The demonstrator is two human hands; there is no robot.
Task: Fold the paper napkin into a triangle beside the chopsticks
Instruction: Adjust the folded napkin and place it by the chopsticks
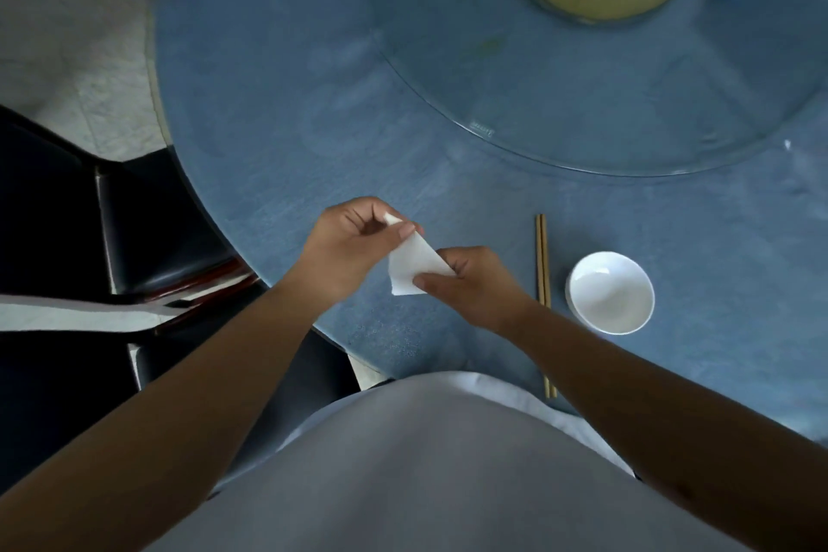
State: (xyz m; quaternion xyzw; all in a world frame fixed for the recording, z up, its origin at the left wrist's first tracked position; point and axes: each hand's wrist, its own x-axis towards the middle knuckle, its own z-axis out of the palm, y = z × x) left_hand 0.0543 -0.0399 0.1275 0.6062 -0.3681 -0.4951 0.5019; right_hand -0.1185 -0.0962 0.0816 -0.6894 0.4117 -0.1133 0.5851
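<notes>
Both hands are up over the near edge of the round table [278,112], which has a blue cloth on it, and they hold one white paper napkin [414,264] between them, off the surface.

Left hand [349,247]: fingers curled in, thumb pressed against the index finger, pinching the far top corner of the napkin. A small white bit of paper shows inside the curl of the fingers. The other fingers are tucked, not spread.

Right hand [475,285]: thumb on the near side of the napkin, fingers folded over the right corner, clamped on the paper. Fingers are bent tight, nothing open.

The napkin looks already folded, with a slanted edge running from the left-hand pinch down to the right-hand pinch, and a squarer corner hanging at the lower left. How many layers it has, cannot tell.

The napkin is left of the chopsticks [542,264], near them but not touching. The chopsticks lie together as a pair on the cloth, running near to far, with the right wrist crossing over their near part. Just right of the chopsticks sits a white bowl [611,291], upright, apart from the napkin.

Farther off is a glass turntable [582,103] on the table. Dark chairs [148,229] stand at the left.
</notes>
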